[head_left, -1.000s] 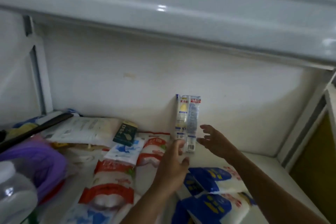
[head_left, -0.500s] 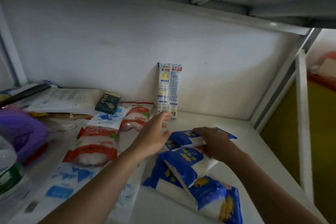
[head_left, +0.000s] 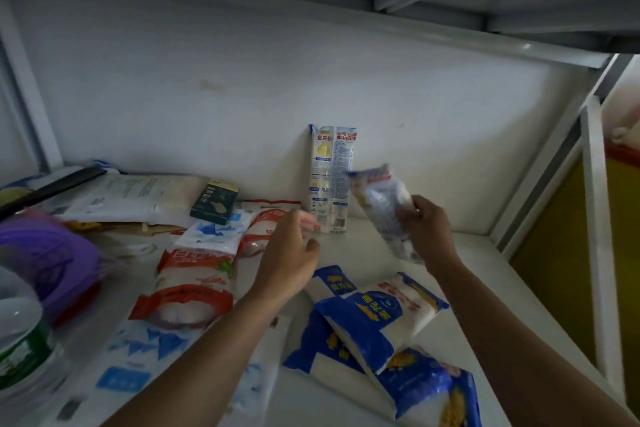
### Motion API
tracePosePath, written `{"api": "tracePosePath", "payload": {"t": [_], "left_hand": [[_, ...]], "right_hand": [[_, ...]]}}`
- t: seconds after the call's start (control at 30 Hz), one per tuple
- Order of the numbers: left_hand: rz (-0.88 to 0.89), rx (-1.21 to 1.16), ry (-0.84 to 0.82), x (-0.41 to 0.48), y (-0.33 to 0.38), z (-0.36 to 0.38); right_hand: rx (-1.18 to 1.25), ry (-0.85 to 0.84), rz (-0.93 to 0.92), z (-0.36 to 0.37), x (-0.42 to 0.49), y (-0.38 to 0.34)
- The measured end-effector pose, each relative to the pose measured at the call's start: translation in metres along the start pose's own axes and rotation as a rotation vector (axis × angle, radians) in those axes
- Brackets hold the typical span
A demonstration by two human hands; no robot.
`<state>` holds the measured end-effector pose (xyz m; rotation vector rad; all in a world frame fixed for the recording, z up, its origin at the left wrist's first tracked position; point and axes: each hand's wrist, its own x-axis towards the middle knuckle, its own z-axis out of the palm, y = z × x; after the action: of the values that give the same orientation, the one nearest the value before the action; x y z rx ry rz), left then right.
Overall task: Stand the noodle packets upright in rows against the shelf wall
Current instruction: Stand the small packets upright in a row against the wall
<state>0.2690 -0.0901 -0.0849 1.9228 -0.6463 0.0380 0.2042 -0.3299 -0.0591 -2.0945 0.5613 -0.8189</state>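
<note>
Two tall noodle packets [head_left: 331,180] stand upright side by side against the white shelf wall [head_left: 242,97]. My right hand [head_left: 427,229] grips a third blue-and-white noodle packet [head_left: 384,208], lifted and tilted just right of the standing pair. My left hand [head_left: 289,256] hovers with fingers apart in front of the standing packets' base, holding nothing. Several blue-and-white packets [head_left: 377,319] lie flat in a heap on the shelf floor [head_left: 460,270] below my hands.
Red-and-white bags [head_left: 197,284] and a pale flat bag [head_left: 138,196] with a small dark box [head_left: 214,203] lie at the left. A purple object [head_left: 52,260] and a clear bottle [head_left: 20,340] sit at the far left. Shelf posts [head_left: 595,218] rise at the right.
My right hand has picked a packet off the heap and raised it toward the wall beside the standing pair. My left hand stays near the standing packets.
</note>
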Motion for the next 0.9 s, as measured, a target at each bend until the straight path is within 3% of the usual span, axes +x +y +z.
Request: {"api": "tracePosePath", "payload": {"t": [0.17, 0.47, 0.7, 0.9], "left_hand": [[0.025, 0.027, -0.036, 0.001, 0.0, 0.006], [-0.021, -0.082, -0.054, 0.009, 0.002, 0.017], [-0.018, -0.057, -0.101, 0.006, 0.004, 0.019], [-0.017, -0.019, -0.177, -0.003, 0.018, 0.012]], "right_hand": [[0.468, -0.056, 0.298, 0.024, 0.045, 0.003], [0.476, 0.03, 0.453, 0.064, 0.09, 0.005], [0.176, -0.101, 0.328, 0.048, 0.079, 0.01], [-0.097, -0.272, 0.003, 0.017, 0.01, -0.018]]}}
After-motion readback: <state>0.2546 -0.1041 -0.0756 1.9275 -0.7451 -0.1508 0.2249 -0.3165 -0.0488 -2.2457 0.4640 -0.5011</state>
